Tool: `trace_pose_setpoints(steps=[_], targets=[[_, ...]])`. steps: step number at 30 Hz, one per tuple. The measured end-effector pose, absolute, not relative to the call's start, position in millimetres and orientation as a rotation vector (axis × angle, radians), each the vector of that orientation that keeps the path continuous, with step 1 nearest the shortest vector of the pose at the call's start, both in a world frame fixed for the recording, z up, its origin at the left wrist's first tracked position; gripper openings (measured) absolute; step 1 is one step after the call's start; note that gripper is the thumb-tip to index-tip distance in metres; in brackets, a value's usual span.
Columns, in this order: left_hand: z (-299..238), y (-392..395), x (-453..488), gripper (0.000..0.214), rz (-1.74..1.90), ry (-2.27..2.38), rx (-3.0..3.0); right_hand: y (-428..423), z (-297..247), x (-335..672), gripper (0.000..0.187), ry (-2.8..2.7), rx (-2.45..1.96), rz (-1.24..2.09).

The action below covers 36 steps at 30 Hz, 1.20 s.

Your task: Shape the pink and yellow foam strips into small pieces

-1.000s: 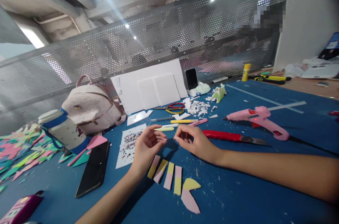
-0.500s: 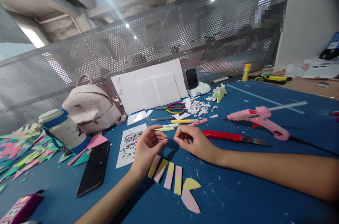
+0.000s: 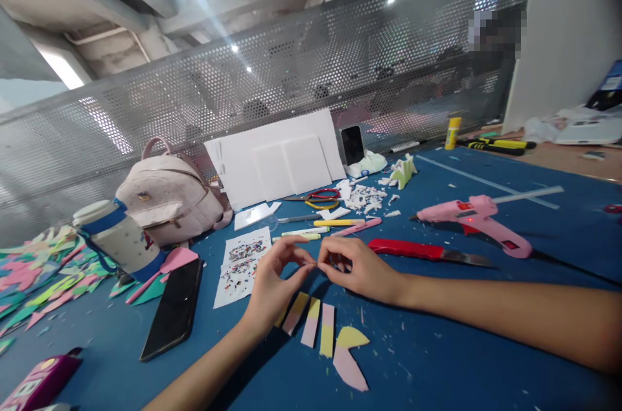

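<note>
My left hand (image 3: 275, 278) and my right hand (image 3: 357, 268) meet at the fingertips above the blue tabletop (image 3: 427, 359). Each is closed in a pinch; anything between the fingers is too small to make out. Just below them lie several short pink-and-yellow strips (image 3: 327, 330), the leftmost partly hidden by my left hand. A curved pink-and-yellow piece (image 3: 350, 365) rests to their right. Beside my left hand is a white sheet (image 3: 226, 297) scattered with tiny multicoloured bits. Pens and markers (image 3: 340, 223) lie behind the hands, and a red-handled knife (image 3: 408, 249) is behind my right forearm.
A pink glue gun (image 3: 479, 216) with its cord lies at right. Scissors (image 3: 323, 196) and white scraps (image 3: 364, 197) sit farther back. On the left are a phone (image 3: 172, 307), a bottle (image 3: 119, 239), a backpack (image 3: 168, 194) and coloured offcuts (image 3: 43, 275).
My left hand has moved right and its fingers have closed into a pinch. Its fingertips now meet those of my right hand, which has shifted slightly left.
</note>
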<state>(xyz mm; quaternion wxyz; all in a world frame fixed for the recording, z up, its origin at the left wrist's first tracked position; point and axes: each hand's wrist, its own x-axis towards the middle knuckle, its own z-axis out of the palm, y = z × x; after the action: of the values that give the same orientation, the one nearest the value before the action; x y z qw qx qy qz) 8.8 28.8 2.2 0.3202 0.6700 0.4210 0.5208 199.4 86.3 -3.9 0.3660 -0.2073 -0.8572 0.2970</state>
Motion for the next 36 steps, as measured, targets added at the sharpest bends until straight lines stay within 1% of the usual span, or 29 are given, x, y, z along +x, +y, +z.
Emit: trace_pose_setpoints(steps=[17,28,36], targets=[[3.8,26.1,9.4,0.027,1.391,1.217,1.889,86.4,-4.0,198.6,0.006,-2.246,-0.519,0.831],[4.0,24.9,10.1,0.027,1.37,1.228,1.929,86.6,-6.6,197.7,0.004,-2.252,-0.535,0.835],[5.4,23.5,13.2,0.023,1.346,1.241,1.931,86.9,-7.2,197.9,0.009,-2.216,-0.546,0.839]])
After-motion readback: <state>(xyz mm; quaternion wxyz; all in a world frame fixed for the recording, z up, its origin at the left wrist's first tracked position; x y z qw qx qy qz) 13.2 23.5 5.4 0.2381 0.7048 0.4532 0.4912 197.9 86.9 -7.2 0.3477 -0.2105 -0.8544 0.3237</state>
